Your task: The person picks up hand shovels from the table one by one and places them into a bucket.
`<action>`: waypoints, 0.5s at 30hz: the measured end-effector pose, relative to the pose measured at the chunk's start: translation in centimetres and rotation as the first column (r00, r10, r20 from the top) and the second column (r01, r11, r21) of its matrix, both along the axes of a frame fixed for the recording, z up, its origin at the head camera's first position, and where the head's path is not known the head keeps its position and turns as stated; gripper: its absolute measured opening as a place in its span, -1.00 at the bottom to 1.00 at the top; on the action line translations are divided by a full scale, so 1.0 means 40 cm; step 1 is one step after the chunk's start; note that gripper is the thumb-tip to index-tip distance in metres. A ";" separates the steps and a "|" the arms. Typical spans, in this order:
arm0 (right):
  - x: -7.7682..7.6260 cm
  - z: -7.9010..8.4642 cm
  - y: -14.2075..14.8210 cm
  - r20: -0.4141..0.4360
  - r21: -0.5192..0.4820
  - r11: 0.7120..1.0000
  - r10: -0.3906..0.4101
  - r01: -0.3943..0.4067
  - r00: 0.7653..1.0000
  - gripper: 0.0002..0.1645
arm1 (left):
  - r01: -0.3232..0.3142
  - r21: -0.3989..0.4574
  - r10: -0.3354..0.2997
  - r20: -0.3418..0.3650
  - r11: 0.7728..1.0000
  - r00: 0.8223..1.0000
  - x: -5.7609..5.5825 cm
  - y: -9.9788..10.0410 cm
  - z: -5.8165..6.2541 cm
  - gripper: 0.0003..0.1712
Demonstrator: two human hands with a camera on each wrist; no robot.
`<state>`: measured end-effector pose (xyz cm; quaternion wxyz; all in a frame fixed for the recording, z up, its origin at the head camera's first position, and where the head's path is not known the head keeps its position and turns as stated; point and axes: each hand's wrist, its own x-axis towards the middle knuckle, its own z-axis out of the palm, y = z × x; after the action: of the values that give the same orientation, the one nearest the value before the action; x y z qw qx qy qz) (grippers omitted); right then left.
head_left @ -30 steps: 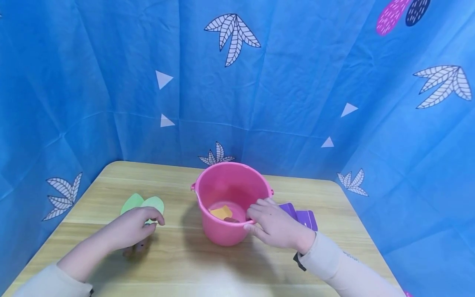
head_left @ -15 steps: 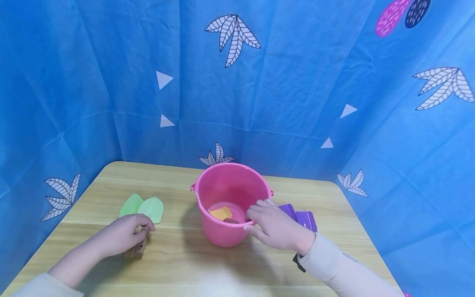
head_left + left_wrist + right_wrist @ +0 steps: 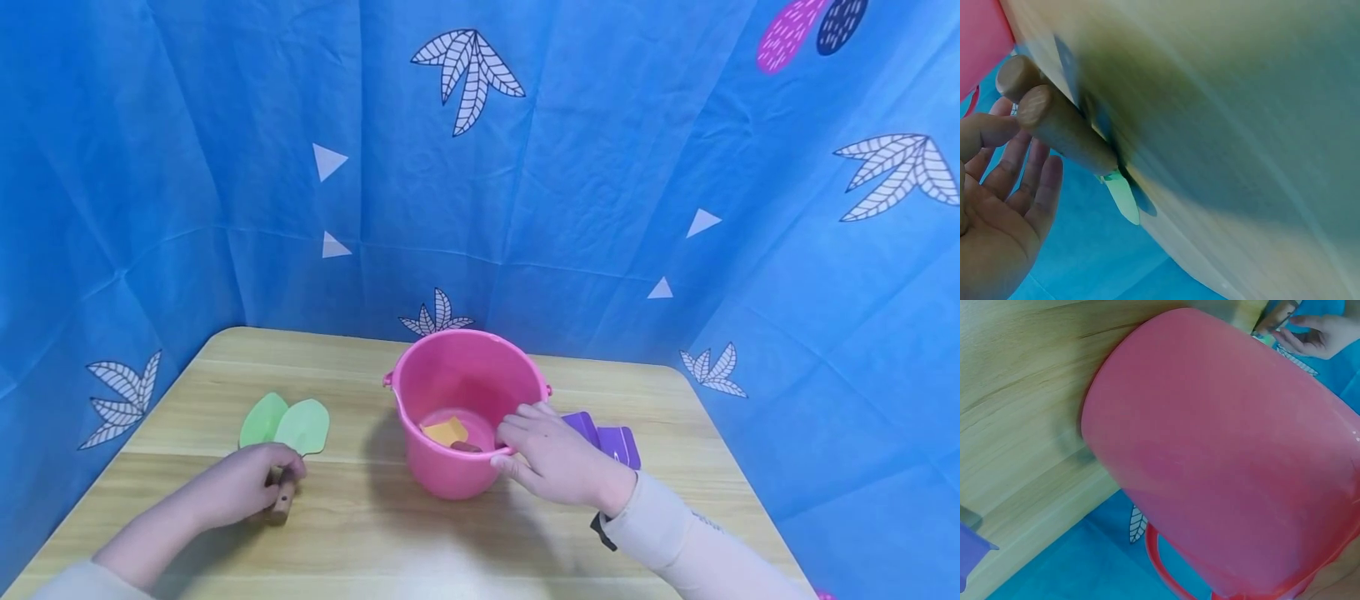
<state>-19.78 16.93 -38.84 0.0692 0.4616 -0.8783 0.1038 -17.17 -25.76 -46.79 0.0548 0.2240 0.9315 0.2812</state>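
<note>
My left hand [image 3: 242, 485] is at two toy shovels with green blades [image 3: 303, 427] and wooden handles [image 3: 282, 502] on the left of the table. In the left wrist view its fingers [image 3: 1047, 187] are loosely spread beside the two handle ends, the thumb tip right at the nearer one. My right hand [image 3: 555, 454] grips the near right rim of a pink bucket [image 3: 450, 477], fingers over the inside and thumb outside. A yellow piece [image 3: 447, 431] and a brown handle end [image 3: 466, 447] show inside the upright bucket.
Two purple flat pieces [image 3: 619, 447] lie right of the bucket, partly hidden behind my right hand. The wooden table [image 3: 420, 550] has rounded far corners. A blue patterned curtain [image 3: 600, 167] hangs behind and at both sides.
My left hand has moved down and slightly left, off the green blades and along the handles, uncovering more of both. The right hand and bucket have stayed in place.
</note>
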 end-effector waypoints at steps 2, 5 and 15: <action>0.000 -0.002 -0.001 0.001 0.002 1.000 -0.001 0.001 1.000 -0.68 | 0.018 0.006 -0.018 -0.007 1.000 1.000 0.003 -0.001 -0.006 -0.62; 0.000 -0.003 -0.001 0.002 0.005 1.000 -0.004 0.004 1.000 -0.67 | 0.043 0.004 -0.043 -0.034 0.999 0.999 0.005 -0.003 -0.013 -0.59; 0.002 0.001 -0.002 0.004 0.002 1.000 -0.004 0.004 1.000 -0.69 | 0.189 0.047 -0.173 -0.239 0.981 0.955 0.002 0.004 -0.036 -0.49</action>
<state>-19.70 16.86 -38.81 0.0672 0.4596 -0.8795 0.1036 -17.11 -25.58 -48.24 -0.0376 0.3418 0.8968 0.2786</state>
